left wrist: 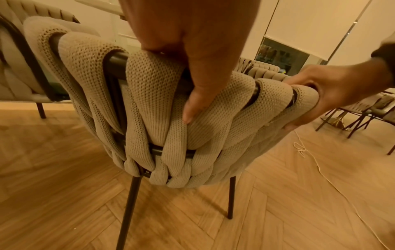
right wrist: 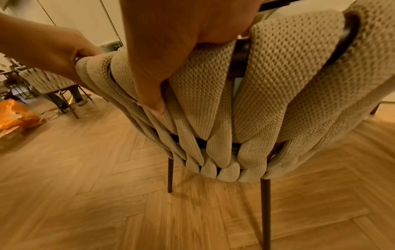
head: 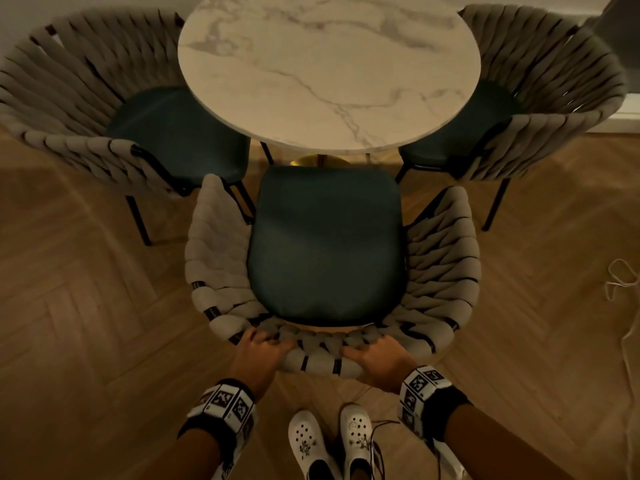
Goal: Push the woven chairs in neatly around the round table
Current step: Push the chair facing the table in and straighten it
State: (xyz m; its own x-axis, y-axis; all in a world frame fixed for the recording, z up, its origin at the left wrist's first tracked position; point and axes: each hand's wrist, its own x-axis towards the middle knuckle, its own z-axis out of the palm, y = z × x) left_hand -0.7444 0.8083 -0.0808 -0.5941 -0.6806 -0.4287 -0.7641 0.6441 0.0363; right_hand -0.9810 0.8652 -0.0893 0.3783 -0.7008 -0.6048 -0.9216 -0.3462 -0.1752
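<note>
A round marble table [head: 329,74] stands ahead of me. Three beige woven chairs with dark green seats surround it. The near chair [head: 327,244] stands just short of the table edge, its seat front near the brass table base. My left hand [head: 263,348] grips the top of its woven backrest [left wrist: 213,104] on the left, thumb behind the weave. My right hand [head: 375,356] grips the same rim on the right, thumb down the back [right wrist: 153,94]. The left chair [head: 104,98] and the right chair [head: 540,98] sit partly under the table.
Herringbone wood floor [head: 86,323] all around. A thin white cord [head: 623,282] lies on the floor to the right. My white clogs [head: 332,441] stand behind the chair. An orange bag [right wrist: 15,115] and more woven chairs [left wrist: 363,104] stand farther off.
</note>
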